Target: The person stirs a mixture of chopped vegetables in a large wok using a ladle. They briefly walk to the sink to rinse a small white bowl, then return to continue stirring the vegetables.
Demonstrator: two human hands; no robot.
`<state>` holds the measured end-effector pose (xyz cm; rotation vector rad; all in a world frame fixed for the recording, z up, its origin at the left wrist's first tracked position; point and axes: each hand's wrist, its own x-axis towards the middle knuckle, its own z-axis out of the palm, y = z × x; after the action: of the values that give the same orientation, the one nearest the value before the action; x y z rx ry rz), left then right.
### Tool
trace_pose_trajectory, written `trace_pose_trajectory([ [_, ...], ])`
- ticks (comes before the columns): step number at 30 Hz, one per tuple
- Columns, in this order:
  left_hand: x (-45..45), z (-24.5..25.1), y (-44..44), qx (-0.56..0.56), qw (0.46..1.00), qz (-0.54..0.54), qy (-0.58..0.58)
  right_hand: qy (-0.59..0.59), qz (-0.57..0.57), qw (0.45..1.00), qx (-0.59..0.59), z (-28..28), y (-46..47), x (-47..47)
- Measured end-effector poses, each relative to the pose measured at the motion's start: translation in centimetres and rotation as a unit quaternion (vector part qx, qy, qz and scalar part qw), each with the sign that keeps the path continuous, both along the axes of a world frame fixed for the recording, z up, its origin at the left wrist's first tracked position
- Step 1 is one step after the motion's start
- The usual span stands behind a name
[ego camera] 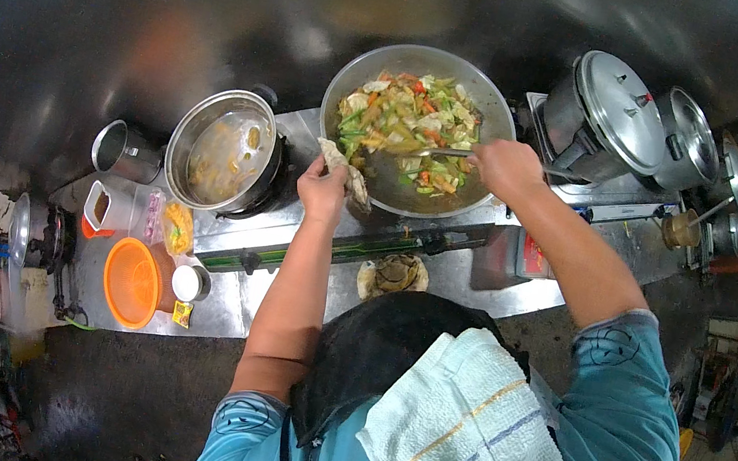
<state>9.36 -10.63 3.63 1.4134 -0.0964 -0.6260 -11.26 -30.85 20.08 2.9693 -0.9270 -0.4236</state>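
A wide metal wok (410, 202) holds chopped mixed vegetables (424, 119), with cabbage, green pieces and bits of orange and red among them. My right hand (507, 169) grips the handle of a metal cooking utensil (451, 153); its head is buried in the vegetables. At the wok's near left rim, my left hand (323, 190) holds a folded, stained cloth (347, 172) against the edge. To the left, a metal pot (177, 158) of cloudy broth with pieces in it sits on a burner.
Pressure cooker (619, 111) and lidded pot (688, 141) stand right. On the left are an orange plastic basket (108, 278), a white container (113, 206), a bag of yellow food (178, 228), a small white-topped container (187, 283) and a metal pitcher (125, 153). Another cloth (394, 276) lies in front.
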Motion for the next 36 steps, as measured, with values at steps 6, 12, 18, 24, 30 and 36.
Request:
trace_pose_trajectory([
  [6, -0.3, 0.6, 0.1, 0.020, 1.000, 0.003, 0.007, -0.084, -0.175, 0.980, 0.047, 2.7, 0.4, -4.4],
  [12, -1.2, 3.3, 1.0, -0.019, 0.990, 0.056, 0.129, -0.012, -0.009, 0.999, 0.034, 7.1, -0.6, -5.4],
  [18, -1.9, 3.0, 0.9, -0.035, 0.997, 0.018, 0.061, -0.019, 0.064, 0.997, 0.048, 1.6, 1.7, 1.7],
  [24, -1.9, 0.2, -0.3, 0.091, 0.982, 0.064, -0.150, -0.098, -0.107, 0.989, 0.033, -4.0, 2.7, 4.9],
  [30, -1.1, -1.2, -0.4, 0.106, 0.985, 0.061, -0.122, -0.077, -0.266, 0.960, 0.028, 1.5, 2.9, -0.8],
  [36, -2.6, -0.1, 0.6, -0.004, 0.998, 0.049, 0.027, 0.027, -0.076, 0.995, 0.064, 5.2, 4.2, -4.2],
])
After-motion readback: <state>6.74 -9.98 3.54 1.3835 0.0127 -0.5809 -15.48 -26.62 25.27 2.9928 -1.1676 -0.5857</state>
